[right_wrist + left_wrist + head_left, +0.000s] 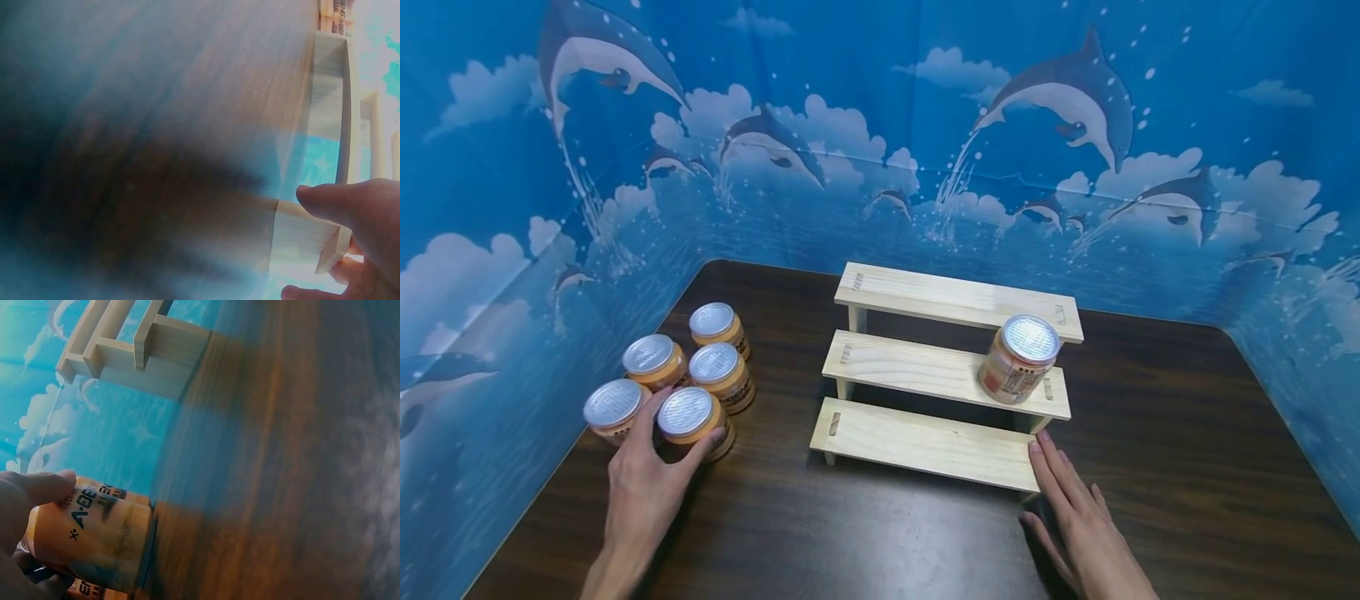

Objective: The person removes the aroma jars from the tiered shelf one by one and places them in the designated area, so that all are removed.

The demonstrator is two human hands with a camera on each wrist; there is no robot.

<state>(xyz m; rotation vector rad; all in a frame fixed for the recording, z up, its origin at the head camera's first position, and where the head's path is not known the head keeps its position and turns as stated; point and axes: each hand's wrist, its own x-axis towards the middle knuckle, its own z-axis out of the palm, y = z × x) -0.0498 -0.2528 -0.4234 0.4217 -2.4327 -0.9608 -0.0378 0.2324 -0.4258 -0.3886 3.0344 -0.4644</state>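
Observation:
My left hand [647, 479] is around the nearest jar [687, 414], thumb on its right side and fingers on its left. That jar has a silvery lid and an orange body; dark lettering shows on the jar [94, 531] in the left wrist view. Several like it stand close by, among them a jar [613, 404] just left of my fingers. My right hand [1078, 517] touches the right end of the three-step wooden rack [925, 442] at its lowest step, with fingers extended. On the middle step, toward the right, sits another jar [1018, 358].
The dark wooden table [880, 542] carries the rack and the jar group. Behind and at both sides hangs a blue dolphin-print cloth [850, 125], right up to the table's edges. More jars [715, 321] stand behind the gripped one.

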